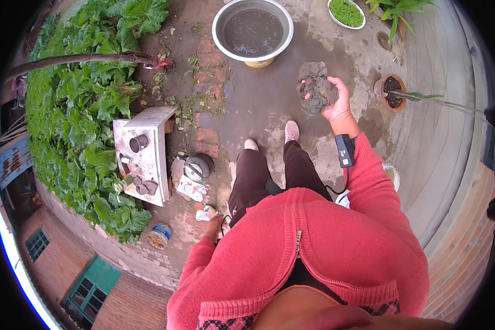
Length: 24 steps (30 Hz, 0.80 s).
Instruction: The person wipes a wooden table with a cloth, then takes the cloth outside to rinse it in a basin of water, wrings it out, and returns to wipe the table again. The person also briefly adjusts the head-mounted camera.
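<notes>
Leafy plants (77, 110) fill the upper left, beside a white table (151, 165) at centre left. A basin (253, 58) of murky water stands at top centre. Right of centre, above the middle, the right hand (340, 103) grips a bunched grey cloth (320, 91), fingers curled. Lower left of centre, the left hand (215, 225) is partly hidden; its grip can't be told.

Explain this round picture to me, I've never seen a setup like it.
There's no robot here, just a person's two bare hands. A wide fisheye camera worn on the head looks down, so straight edges bend. The right hand holds a crumpled grey-brown cloth; a black device sits at that wrist. The left hand is low beside the left leg; whether it grips anything is unclear. Ahead is a silver basin of murky liquid. On the white table at left sit a grey mug and other small things.
</notes>
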{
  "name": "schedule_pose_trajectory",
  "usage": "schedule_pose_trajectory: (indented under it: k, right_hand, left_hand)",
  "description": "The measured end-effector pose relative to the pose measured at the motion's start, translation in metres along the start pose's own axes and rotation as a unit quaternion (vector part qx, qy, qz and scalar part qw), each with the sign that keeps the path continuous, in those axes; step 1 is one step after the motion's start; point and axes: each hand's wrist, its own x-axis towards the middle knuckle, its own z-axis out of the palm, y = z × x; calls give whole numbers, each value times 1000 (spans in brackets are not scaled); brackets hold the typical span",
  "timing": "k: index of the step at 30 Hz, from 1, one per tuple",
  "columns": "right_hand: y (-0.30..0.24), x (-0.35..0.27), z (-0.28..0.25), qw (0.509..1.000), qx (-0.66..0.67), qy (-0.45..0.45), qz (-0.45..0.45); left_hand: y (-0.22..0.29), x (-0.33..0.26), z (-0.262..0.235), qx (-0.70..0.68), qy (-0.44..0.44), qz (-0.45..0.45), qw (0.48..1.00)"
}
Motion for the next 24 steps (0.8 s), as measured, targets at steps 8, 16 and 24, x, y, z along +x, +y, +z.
schedule_pose_trajectory:
  k: [8,16,24]
  right_hand:
    - [-21,244,34,988,-149,44,12]
    - [10,499,-55,721,-655,173,-144]
    - [27,534,-117,325,-936,78,-106]
  left_hand:
    - [434,159,80,-85,-44,264,960]
    - [567,270,155,-138,-92,317,934]
    - [542,303,213,-182,-108,204,956]
